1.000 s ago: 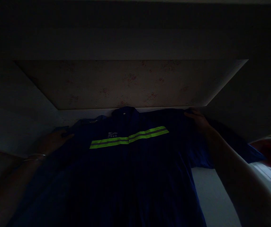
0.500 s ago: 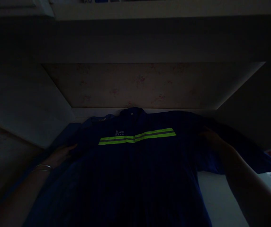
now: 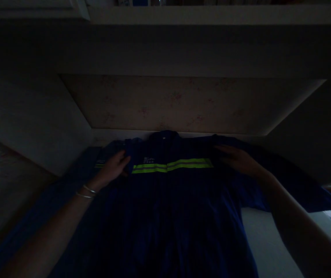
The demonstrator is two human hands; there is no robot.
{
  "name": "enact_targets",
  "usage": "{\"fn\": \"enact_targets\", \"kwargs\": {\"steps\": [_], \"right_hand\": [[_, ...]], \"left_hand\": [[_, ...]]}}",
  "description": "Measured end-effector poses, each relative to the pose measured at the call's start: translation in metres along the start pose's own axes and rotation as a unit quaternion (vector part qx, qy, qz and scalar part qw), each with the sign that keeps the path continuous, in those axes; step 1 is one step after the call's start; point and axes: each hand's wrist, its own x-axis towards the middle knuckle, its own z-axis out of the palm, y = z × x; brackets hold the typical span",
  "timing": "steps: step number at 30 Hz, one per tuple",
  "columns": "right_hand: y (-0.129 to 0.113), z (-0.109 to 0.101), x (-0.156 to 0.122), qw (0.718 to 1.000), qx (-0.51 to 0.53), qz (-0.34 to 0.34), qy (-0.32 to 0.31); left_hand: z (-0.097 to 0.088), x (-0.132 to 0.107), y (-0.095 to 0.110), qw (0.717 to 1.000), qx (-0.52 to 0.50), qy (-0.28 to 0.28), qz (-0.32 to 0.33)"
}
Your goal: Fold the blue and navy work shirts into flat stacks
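A dark blue work jacket (image 3: pixel 154 208) lies spread with its collar at the far side and a yellow-green reflective stripe across the chest. White lettering sits above the stripe on the left. My left hand (image 3: pixel 115 166), with bangles at the wrist, is closed on the jacket's left side, where the sleeve appears turned inward. My right hand (image 3: pixel 236 158) rests near the right shoulder, fingers stretched toward the stripe's right end. Under the left side shows another blue garment (image 3: pixel 80 166) with a similar stripe. Darkness hides the finer folds.
A pale surface (image 3: pixel 266 235) shows at the lower right. Behind the jacket is a flower-patterned back panel (image 3: pixel 168 102), with side walls left and right. A shelf edge (image 3: pixel 211 15) runs across the top, with objects above it.
My left hand has moved inward to the right, bringing the jacket's left side over, and the stripe below on the other garment now shows. My right hand has shifted left toward the chest.
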Motion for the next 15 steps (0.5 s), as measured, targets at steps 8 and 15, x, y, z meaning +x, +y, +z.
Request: {"fn": "enact_targets", "kwargs": {"steps": [8, 15], "right_hand": [[-0.038, 0.055, -0.076, 0.979, 0.101, 0.042, -0.174], [0.021, 0.056, -0.249, 0.896, 0.241, 0.34, -0.155]], "left_hand": [[0.048, -0.083, 0.014, 0.975, -0.182, -0.11, -0.067], [0.048, -0.255, -0.092, 0.952, -0.049, 0.149, -0.263]]}}
